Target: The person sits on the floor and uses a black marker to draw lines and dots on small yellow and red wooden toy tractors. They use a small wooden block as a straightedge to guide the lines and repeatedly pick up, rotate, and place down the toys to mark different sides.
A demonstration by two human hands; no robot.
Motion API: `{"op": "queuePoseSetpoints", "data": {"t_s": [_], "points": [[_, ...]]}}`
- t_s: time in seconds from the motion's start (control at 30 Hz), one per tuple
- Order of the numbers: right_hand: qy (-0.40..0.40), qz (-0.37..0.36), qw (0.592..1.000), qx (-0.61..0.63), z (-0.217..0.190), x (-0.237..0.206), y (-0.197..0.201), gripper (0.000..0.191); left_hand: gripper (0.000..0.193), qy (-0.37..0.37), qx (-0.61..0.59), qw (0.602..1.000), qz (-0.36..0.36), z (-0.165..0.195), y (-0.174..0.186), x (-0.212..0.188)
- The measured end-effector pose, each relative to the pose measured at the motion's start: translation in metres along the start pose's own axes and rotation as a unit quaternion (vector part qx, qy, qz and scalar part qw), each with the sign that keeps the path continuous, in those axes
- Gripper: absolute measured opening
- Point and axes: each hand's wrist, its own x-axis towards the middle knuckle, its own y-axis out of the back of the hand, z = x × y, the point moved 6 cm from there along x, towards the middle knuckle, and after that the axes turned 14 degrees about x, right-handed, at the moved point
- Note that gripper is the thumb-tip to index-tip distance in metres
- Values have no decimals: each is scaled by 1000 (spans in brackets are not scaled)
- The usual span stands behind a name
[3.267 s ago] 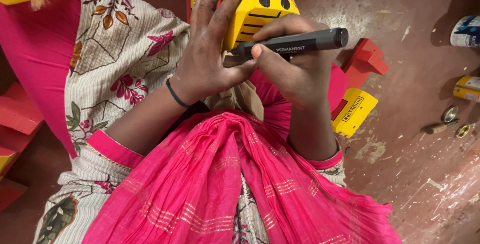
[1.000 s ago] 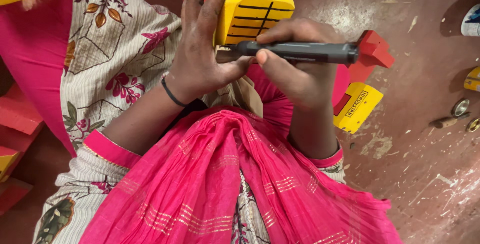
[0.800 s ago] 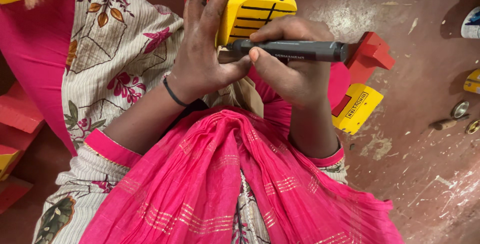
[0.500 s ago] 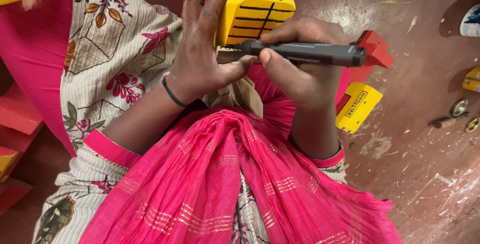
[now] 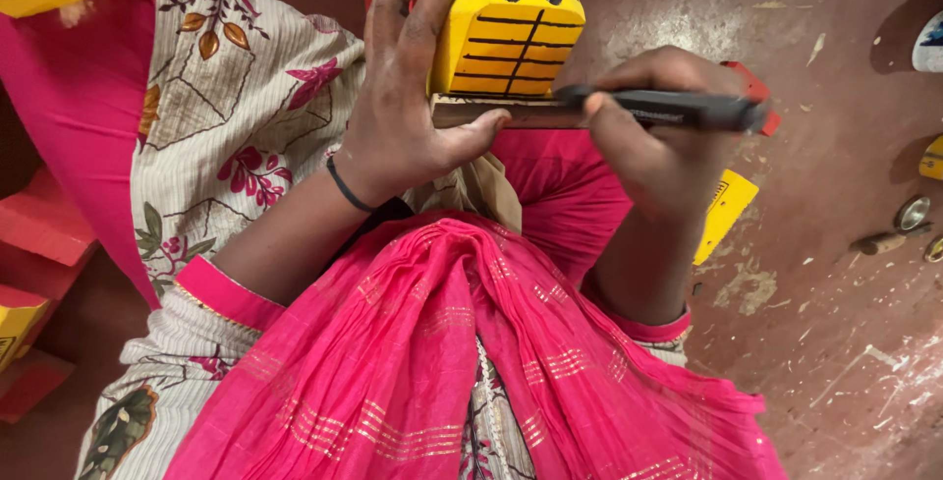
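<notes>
Your left hand [image 5: 403,126] sits at about 11 o'clock from the middle of the view, palm turned away from you, fingers [image 5: 417,8] stretched straight up toward 12 o'clock and pressed flat — the thumb juts out toward 3 o'clock, its tip braced. A thin dark band circles that wrist, and the forearm runs down toward 7 o'clock into a pink-edged sleeve. Your right hand [image 5: 658,136] lies at about 2 o'clock, curled into a closed pinch — knuckles bent, back of the hand facing you. Its forearm drops toward 5 o'clock.
</notes>
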Motion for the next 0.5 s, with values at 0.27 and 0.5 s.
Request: {"op": "queuePoseSetpoints", "data": {"t_s": [0.27, 0.5], "points": [[10, 53, 996, 76, -2, -17, 0, 18, 105, 3, 14, 1000, 8, -2, -2, -3], [10, 34, 998, 44, 6, -9, -17, 17, 106, 5, 18, 1000, 5, -3, -3, -3]]}}
